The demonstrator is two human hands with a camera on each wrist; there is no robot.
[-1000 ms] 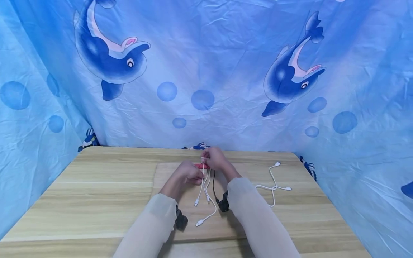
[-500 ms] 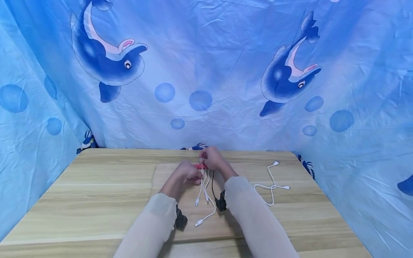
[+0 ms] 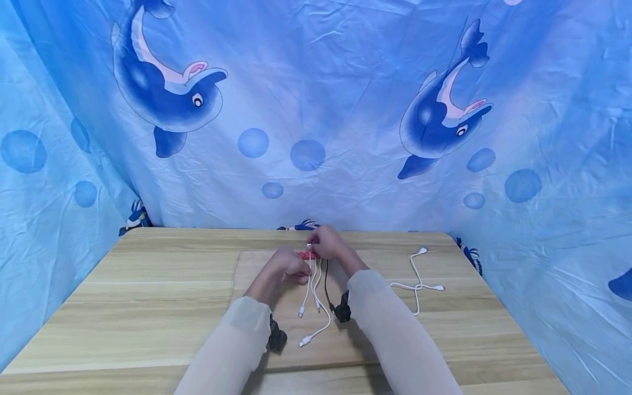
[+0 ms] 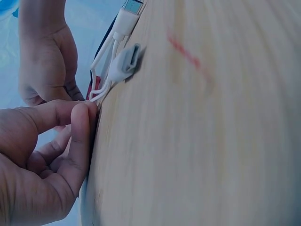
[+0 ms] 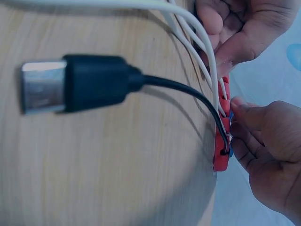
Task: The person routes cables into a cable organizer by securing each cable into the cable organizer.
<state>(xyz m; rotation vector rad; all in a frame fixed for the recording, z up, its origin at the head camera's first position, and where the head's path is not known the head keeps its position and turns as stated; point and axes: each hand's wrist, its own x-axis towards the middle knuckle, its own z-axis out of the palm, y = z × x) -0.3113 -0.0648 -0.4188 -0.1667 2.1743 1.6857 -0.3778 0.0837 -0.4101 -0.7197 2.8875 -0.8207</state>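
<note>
A red cable holder (image 5: 221, 157) lies along the far edge of a wooden board (image 3: 296, 351); white cables and a black cable (image 5: 181, 88) run through its slots. My left hand (image 3: 292, 266) pinches a white USB cable (image 3: 310, 263) between thumb and forefinger, just in front of the holder. Behind the holder my right hand (image 3: 327, 241) pinches the same cable near its white plug (image 3: 309, 245); the fingers partly hide the grip. Loose white plugs (image 4: 126, 63) hang toward the board's near side. The black plug (image 5: 70, 88) is close to the right wrist camera.
On the table (image 3: 148, 307), right of the board, a loose white cable (image 3: 417, 277) lies crossed over itself. Black cameras sit on both wrists, the left wrist camera (image 3: 277, 336) low over the board. A blue dolphin curtain (image 3: 316, 109) stands behind the table.
The right hand's fingers shift slightly around the white plug behind the holder. The left hand stays nearly still, and the cables barely move.
</note>
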